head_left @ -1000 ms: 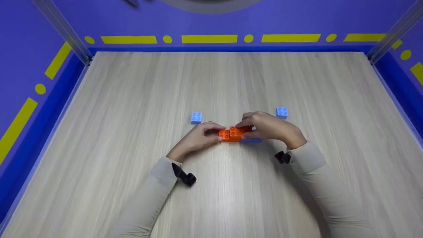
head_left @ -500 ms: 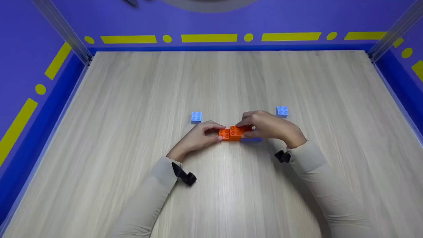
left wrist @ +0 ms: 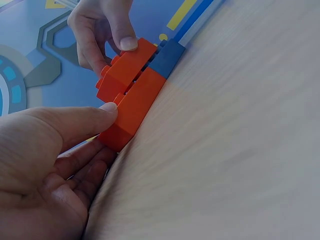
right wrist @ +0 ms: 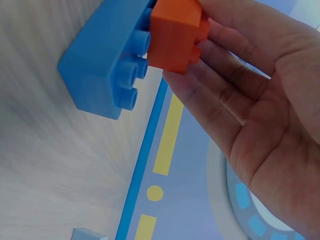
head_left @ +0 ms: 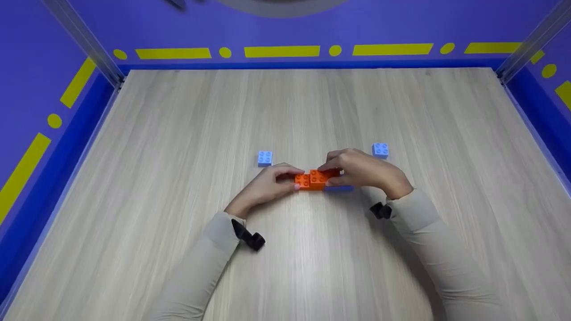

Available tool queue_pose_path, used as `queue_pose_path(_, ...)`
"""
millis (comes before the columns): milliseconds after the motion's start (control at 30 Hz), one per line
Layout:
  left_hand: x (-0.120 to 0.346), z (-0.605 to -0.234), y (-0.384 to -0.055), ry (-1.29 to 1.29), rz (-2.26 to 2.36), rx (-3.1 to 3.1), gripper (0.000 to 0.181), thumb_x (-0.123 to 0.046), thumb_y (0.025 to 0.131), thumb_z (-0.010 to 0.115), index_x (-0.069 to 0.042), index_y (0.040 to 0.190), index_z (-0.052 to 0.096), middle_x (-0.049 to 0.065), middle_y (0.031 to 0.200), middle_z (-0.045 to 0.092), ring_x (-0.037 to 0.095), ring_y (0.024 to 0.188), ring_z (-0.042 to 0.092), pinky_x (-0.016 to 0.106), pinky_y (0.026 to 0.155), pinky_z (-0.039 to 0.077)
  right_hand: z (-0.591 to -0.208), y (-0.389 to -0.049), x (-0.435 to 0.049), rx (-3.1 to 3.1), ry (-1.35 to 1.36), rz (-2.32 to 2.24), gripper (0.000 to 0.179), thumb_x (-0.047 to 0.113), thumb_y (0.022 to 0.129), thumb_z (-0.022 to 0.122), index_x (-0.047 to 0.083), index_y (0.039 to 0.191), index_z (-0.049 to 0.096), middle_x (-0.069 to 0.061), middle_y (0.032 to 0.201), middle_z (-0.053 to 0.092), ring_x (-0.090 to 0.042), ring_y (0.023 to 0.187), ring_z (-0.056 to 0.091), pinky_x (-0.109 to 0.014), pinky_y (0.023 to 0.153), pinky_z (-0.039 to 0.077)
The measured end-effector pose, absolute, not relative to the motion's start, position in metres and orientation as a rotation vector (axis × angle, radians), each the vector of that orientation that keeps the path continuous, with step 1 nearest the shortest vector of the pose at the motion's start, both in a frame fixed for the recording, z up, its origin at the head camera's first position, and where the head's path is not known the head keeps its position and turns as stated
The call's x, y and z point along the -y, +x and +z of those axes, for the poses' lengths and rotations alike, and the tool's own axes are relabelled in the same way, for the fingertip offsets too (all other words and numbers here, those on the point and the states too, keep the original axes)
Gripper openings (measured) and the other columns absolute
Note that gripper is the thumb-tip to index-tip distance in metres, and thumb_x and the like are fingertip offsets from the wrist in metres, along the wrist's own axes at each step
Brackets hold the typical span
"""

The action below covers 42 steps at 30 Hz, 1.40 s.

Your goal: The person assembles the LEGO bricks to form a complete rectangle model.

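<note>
Near the table's middle, my left hand (head_left: 267, 185) pinches the left end of a lower orange toy brick (left wrist: 142, 102) between thumb and fingers. That brick lies on the table, end to end with a blue brick (right wrist: 95, 75). My right hand (head_left: 368, 171) pinches a second orange brick (left wrist: 130, 65) by its sides. It sits above the seam, over part of the lower orange brick and part of the blue one. A narrow gap shows beneath it in the left wrist view. Bare studs show at the outer ends of both lower bricks.
A small light blue brick (head_left: 265, 158) lies beyond my left hand. Another light blue brick (head_left: 380, 150) lies just behind my right hand. Blue panels with yellow marks (head_left: 282, 52) stand along the back and sides of the wooden table (head_left: 285, 111).
</note>
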<state>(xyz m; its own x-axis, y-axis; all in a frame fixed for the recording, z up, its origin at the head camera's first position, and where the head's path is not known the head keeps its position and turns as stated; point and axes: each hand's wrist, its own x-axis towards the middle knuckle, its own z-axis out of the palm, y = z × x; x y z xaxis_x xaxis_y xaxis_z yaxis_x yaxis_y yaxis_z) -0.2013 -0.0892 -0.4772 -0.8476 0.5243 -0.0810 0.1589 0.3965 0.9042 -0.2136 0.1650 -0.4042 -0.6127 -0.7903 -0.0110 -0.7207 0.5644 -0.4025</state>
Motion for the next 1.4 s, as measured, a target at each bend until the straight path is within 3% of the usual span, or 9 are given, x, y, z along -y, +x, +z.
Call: queue_pose_path(1400, 0.0896, -0.4762, -0.2017, 0.611, 1.435, -2.311, 0.037, -0.021, 0.088, 0.069, -0.017, 0.125, 0.065, 0.001, 0.125, 0.062, 0.017, 0.122, 0.053, 0.036, 0.109, 0.037, -0.4028, -0.2144, -0.1643, -2.603, -1.248, -0.527, 0.028, 0.014, 0.083, 0.074, 0.006, 0.109, 0.073, -0.007, 0.092, 0.067, -0.017, 0.078, 0.061, -0.033, 0.071, 0.053)
